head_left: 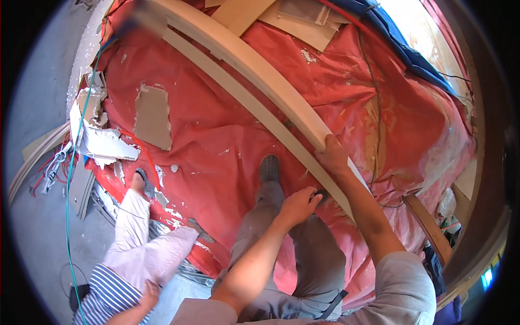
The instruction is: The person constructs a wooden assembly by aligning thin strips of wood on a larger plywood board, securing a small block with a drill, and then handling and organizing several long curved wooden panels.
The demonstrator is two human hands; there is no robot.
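A long pale wooden plank (260, 67) runs slantwise from the far left toward my right side. Beside its near edge lies a narrower pale wooden strip (249, 103), with a dark gap between; whether the two are joined I cannot tell. My right hand (333, 154) grips the plank close to its near end, fingers wrapped over the edge. To the left of the strip, my left hand (299, 207) hovers above my leg, thumb and fingers apart, with nothing in it. The far end of the plank is blurred.
Crumpled red sheeting (216, 146) covers the ground, with a torn board piece (153, 116) on it. A co-worker in a striped shirt (116, 290) is at lower left, by a green cable (68, 206). Boards (300, 27) lie at the back; a brown curved panel (485, 206) stands right.
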